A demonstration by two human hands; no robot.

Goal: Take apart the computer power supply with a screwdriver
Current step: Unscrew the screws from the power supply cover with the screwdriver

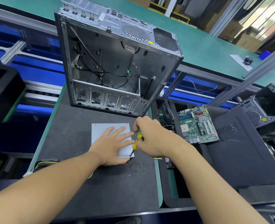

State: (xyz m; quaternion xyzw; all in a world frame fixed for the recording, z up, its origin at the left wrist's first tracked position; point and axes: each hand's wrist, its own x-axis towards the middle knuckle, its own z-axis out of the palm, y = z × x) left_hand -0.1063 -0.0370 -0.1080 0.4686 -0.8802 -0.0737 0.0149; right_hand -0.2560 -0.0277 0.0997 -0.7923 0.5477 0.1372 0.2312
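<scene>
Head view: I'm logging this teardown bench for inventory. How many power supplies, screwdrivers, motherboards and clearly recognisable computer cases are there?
power supply: 1
screwdriver: 1
motherboard: 1
computer cases: 2 (silver open case, black case at far right)
Total: 5

The table (78, 183) before me is covered by a dark grey mat with a green edge. Behind it runs a long green-topped bench (198, 46), carried on aluminium rails (214, 74) with blue panels (36, 67) beneath. A slanting aluminium post (262, 68) crosses at the right. Beyond the bench stand cardboard boxes (246, 41), and bright light glares off a shiny surface behind them.
</scene>
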